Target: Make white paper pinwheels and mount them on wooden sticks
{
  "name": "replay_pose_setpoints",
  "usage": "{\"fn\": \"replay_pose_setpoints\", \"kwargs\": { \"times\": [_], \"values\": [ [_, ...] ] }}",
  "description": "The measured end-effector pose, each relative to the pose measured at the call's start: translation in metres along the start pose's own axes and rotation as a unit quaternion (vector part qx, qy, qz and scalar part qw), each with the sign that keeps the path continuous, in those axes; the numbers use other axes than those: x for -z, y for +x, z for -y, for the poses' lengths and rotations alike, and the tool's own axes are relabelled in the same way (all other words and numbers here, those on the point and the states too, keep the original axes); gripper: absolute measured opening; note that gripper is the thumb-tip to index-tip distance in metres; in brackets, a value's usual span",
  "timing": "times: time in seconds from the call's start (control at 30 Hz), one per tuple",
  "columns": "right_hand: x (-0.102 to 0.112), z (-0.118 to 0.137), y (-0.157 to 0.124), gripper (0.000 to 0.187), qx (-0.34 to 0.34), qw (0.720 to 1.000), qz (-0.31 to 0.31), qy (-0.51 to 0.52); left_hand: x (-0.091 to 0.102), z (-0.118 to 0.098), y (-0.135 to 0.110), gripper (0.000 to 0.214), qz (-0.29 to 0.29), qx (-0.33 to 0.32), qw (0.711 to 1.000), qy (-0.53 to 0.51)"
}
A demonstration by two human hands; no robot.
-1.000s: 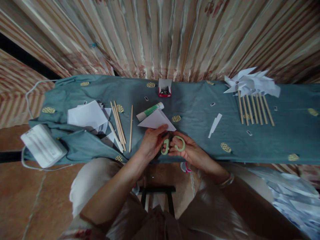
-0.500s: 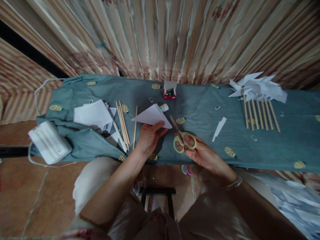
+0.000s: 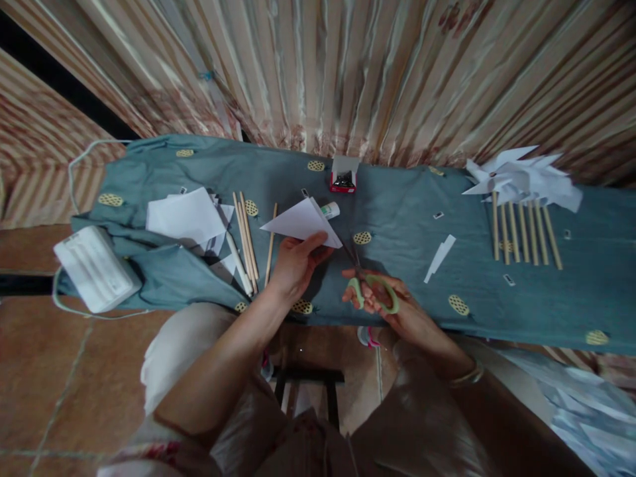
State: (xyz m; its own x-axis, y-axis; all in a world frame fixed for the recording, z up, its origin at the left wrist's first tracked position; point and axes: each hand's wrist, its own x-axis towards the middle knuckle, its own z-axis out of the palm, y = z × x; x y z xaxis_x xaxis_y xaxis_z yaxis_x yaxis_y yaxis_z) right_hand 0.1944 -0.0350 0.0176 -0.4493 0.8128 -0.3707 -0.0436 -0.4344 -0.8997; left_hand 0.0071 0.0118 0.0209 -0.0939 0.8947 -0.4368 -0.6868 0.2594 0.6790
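My left hand [image 3: 295, 265]: fingers closed on near edge of paper triangle [image 3: 298, 222], thumb on top, sheet raised just above table. My right hand [image 3: 397, 308]: fingers curled through green loop handles of scissors [image 3: 370, 288], blades aimed at triangle's right corner, tips just beside it; blade gap too small to tell.

Surface: long table under teal cloth [image 3: 397, 212], wrinkled, yellow oval print.

Left: flat white sheets [image 3: 183, 218], round wooden sticks [image 3: 246, 242].

Behind triangle: glue stick [image 3: 329, 211], small red box [image 3: 344, 179].

Far right: pinwheels [image 3: 521, 175], folded paper, in row.

Backdrop: glossy striped curtain [image 3: 318, 66]. Floor [image 3: 50, 371]: brown tile.
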Motion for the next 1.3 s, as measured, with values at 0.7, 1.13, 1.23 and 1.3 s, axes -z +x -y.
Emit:
{"fn": "replay_pose_setpoints", "kwargs": {
  "times": [0.7,1.13,1.23,1.3],
  "values": [
    [0.006,-0.008,0.003,0.045,0.015,0.999,0.015,-0.035,0.001,0.012,-0.005,0.021,0.024,0.033,0.999,0.032],
    [0.002,-0.006,0.005,0.047,-0.003,0.999,-0.013,-0.039,-0.002,0.012,-0.005,0.023,0.020,0.032,0.999,0.021],
    [0.000,-0.005,0.005,0.048,0.001,0.999,-0.016,-0.043,-0.001,0.012,-0.006,0.023,0.022,0.032,0.999,0.024],
    [-0.001,-0.005,0.006,0.047,-0.001,0.999,-0.017,-0.042,-0.001,0.011,-0.006,0.024,0.024,0.033,0.999,0.028]
  ]
}}
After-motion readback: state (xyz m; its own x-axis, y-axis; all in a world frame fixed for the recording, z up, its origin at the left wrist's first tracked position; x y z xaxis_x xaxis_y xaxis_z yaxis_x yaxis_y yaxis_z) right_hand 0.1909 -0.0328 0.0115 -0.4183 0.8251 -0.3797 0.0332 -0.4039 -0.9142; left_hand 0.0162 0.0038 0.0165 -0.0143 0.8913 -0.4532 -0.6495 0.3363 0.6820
